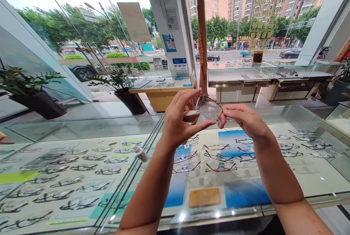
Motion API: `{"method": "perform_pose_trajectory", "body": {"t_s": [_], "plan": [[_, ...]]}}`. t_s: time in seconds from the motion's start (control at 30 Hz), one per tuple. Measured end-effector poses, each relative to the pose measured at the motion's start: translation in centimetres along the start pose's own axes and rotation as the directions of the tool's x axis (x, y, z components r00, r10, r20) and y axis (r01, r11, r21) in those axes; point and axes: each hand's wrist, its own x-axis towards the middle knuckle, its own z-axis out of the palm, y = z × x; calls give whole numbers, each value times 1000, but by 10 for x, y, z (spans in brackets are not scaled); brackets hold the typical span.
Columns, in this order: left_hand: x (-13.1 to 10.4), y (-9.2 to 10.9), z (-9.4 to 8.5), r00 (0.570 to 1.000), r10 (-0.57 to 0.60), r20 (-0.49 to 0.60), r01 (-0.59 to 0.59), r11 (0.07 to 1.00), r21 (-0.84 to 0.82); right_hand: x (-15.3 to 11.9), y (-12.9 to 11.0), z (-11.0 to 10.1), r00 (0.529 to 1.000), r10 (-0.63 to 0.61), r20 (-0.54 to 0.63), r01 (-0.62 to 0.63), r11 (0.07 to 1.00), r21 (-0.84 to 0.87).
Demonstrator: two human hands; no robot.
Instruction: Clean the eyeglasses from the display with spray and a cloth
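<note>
A pair of thin-rimmed eyeglasses (pixel 210 117) is held up above the glass counter, lenses toward the window. My right hand (pixel 247 118) pinches it between thumb and fingers near the middle of the frame. My left hand (pixel 180 116) is at its left side, thumb and forefinger spread apart around the left lens; whether they touch the rim I cannot tell. A crumpled beige cloth (pixel 193 116) sits in the left palm, seemingly gripped by the lower fingers, which are partly hidden. Below lies the display case (pixel 202 176) with rows of eyeglasses (pixel 221 167) inside.
A small white bottle (pixel 140 153) stands on the glass to the left of my left forearm. Nearer me is a tan rectangular pad (pixel 204 197). Beyond the counter are potted plants (pixel 128 96), a wooden post (pixel 201 45) and more glass cases (pixel 240 74).
</note>
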Motion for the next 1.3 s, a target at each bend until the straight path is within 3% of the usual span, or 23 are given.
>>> {"method": "perform_pose_trajectory", "body": {"t_s": [0.13,0.27,0.5,0.7,0.87,0.97,1.1,1.3], "plan": [[-2,0,2,998,57,19,-57,998,28,-1,-1,-1,1000,-7,16,8,998,-64],[-3,5,5,1000,13,7,-13,999,45,-5,-5,2,998,-41,-55,30,981,-193],[-5,3,10,990,-59,-128,51,996,-68,-13,-15,14,953,-237,-189,125,876,-465],[-12,8,14,982,31,-188,-64,983,-174,-16,-19,16,955,-227,-191,148,922,-357],[-12,16,17,945,-76,-317,-26,951,-307,-18,-15,13,927,-229,-298,170,963,-209],[-9,19,16,914,-159,-374,21,938,-347,-17,-12,13,913,-249,-323,175,955,-240],[-6,15,16,892,-208,-402,54,931,-361,-14,-7,13,930,-207,-303,114,948,-296],[-5,-1,18,904,-120,-409,-8,955,-298,-13,-2,15,861,-319,-397,176,918,-356]]}}
